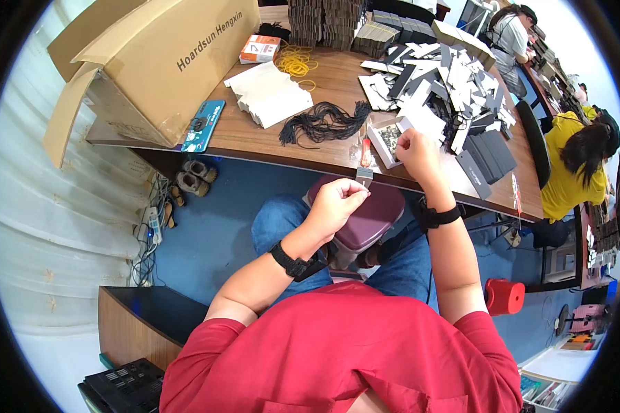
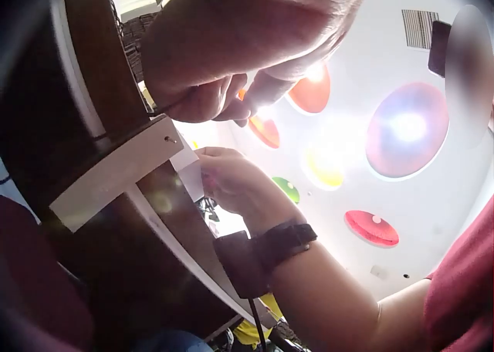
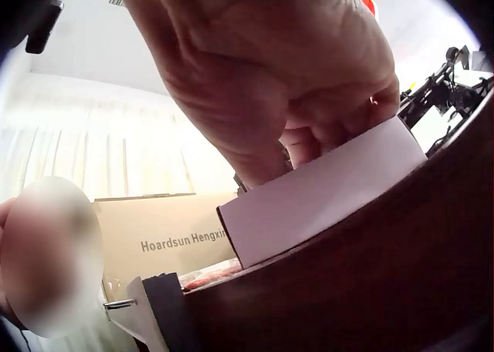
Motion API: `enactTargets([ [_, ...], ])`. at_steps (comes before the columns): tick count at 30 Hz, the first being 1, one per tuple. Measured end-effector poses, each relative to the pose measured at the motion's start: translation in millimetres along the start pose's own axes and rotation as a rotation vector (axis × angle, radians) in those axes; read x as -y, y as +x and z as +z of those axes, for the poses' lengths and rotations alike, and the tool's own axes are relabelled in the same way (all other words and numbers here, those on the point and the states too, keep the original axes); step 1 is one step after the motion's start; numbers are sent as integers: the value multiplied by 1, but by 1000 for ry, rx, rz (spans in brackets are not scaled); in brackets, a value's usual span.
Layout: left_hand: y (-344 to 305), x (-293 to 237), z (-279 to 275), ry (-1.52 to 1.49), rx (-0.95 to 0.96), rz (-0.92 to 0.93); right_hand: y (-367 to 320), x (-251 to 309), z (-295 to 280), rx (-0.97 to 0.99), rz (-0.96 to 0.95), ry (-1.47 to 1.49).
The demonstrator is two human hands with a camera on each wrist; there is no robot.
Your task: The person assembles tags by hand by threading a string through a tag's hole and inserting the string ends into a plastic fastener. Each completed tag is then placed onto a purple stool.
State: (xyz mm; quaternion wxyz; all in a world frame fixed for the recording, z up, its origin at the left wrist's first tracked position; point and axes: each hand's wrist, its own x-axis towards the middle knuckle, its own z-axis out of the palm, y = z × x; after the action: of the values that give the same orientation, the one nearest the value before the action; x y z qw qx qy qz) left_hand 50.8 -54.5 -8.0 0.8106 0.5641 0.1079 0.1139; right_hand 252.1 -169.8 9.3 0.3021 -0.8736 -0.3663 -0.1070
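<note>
My left hand pinches a small folded card tag between thumb and fingertips, just off the table's front edge. The tag shows a dark outer face and a white inner face. A small metal pin pokes through it near one end. Fingers bent, my right hand reaches into a shallow white box at the table edge. Small metallic bits lie in that box. The right fingertips are hidden behind its wall, so I cannot tell whether they hold anything.
Black cords, pale sheets and yellow rubber bands lie on the table. A heap of black and white tags spreads behind the right hand. A large cardboard box stands left; a purple stool sits below.
</note>
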Motion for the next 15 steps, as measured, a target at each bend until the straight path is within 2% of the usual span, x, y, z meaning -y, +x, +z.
enactTargets([
  [3,1,-2,2,12,5,-6,0,1,-1,12,52,18],
  [9,-2,0,4,47,11,-4,0,13,-2,-91,171,24],
  [12,-3,0,4,25,10,12,-1,-1,7,-120,17,-19],
  [15,-3,-3,4,20,3,18,-2,-2,3,-38,40,-61],
])
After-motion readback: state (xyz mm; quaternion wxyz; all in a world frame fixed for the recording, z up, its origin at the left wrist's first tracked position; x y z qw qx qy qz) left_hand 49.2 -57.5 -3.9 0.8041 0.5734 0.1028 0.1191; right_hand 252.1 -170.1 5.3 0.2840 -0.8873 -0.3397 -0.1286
